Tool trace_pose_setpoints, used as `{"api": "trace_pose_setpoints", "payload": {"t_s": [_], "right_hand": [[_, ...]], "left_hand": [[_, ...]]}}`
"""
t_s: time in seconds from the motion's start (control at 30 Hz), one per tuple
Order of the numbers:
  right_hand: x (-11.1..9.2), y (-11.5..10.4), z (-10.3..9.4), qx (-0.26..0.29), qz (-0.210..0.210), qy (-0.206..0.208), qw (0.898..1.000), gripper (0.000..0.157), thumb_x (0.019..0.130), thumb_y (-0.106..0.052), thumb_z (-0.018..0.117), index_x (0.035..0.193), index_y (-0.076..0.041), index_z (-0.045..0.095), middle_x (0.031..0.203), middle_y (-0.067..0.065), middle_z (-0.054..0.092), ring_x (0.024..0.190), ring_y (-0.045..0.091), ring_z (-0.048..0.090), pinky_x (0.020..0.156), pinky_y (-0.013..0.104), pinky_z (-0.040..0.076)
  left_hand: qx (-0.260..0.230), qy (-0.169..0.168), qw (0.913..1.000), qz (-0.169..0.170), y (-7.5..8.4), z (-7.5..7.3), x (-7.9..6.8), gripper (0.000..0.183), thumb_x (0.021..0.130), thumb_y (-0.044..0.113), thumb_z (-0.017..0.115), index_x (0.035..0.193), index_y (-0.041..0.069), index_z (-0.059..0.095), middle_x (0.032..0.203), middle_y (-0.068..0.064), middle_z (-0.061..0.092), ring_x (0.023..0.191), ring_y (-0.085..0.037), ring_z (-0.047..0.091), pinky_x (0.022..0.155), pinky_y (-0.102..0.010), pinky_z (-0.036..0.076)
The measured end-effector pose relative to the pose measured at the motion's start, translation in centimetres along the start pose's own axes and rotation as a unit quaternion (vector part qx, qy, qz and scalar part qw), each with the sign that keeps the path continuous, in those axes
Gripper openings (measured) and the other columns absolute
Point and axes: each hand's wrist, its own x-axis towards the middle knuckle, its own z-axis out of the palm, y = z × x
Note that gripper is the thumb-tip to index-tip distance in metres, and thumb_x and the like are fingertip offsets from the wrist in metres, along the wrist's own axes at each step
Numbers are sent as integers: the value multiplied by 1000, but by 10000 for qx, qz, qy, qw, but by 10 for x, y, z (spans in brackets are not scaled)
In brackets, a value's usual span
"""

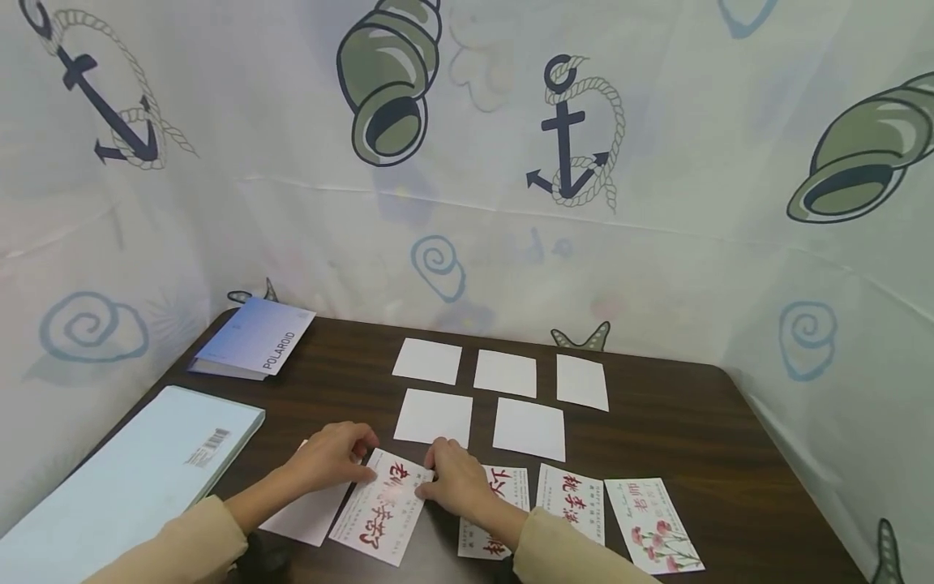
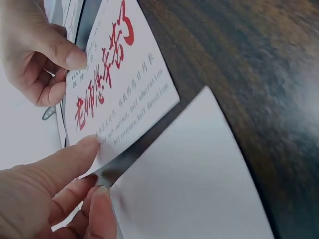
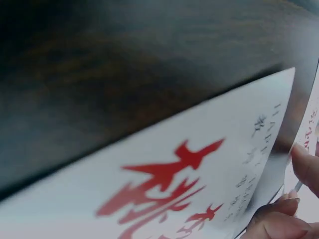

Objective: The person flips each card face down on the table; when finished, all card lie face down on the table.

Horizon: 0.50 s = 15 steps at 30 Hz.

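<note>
A white card with red Chinese calligraphy [image 1: 381, 507] lies tilted near the front of the dark table, held by both hands. My left hand [image 1: 332, 456] pinches its upper left edge, thumb on the printed face and fingers curled beneath. At the upper right corner my right hand [image 1: 460, 483] pinches it between thumb and fingers. A blank white card [image 2: 179, 174] sits beside it, partly under my left hand. Under my right forearm is another calligraphy card [image 1: 514, 480], partly covered. Farther right lie one more calligraphy card [image 1: 572, 503] and a card with pink flowers [image 1: 653, 527].
Several blank white cards [image 1: 434, 417] lie in two rows farther back on the dark wood table [image 1: 657, 430]. A large pale blue box [image 1: 139, 454] with a barcode fills the left side. Behind it lies a blue POLAROID-labelled booklet [image 1: 251, 337]. Patterned cloth [image 1: 481, 203] surrounds the table.
</note>
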Motion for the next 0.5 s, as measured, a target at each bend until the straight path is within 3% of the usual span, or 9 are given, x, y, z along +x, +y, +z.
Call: {"api": "trace_pose_setpoints", "payload": {"t_s": [0.17,0.27,0.4,0.5], "right_hand": [[-1,2,1,217,-55,75,9997,31,72,-15,79,86,-12,51,69,-6,44,58,6,38,51,22,31],[-5,-3,5,721,-314,69,9969,30,74,-11,78,90,-10,52,66,-6,45,55,2,37,50,18,32],[-11,-18,13,1740,-592,-181,9828,28,76,-17,77,88,-7,53,62,-10,47,53,-4,38,48,14,33],[-14,-29,17,2107,-423,-251,9763,36,75,-31,78,86,-9,51,60,-12,45,51,-4,39,46,15,33]], "left_hand": [[-268,62,9994,193,1,2,4,20,72,9,78,78,12,59,65,5,51,59,-9,46,52,-21,36],[-418,26,9990,169,3,0,4,18,73,8,74,75,11,57,61,5,49,53,-8,46,47,-20,36],[-786,-125,9968,-73,13,-6,4,15,73,5,70,76,9,56,62,2,49,49,-9,50,44,-22,45],[-1220,-267,9919,-251,22,-10,5,13,72,2,65,78,7,55,63,0,51,49,-10,54,46,-25,50]]}}
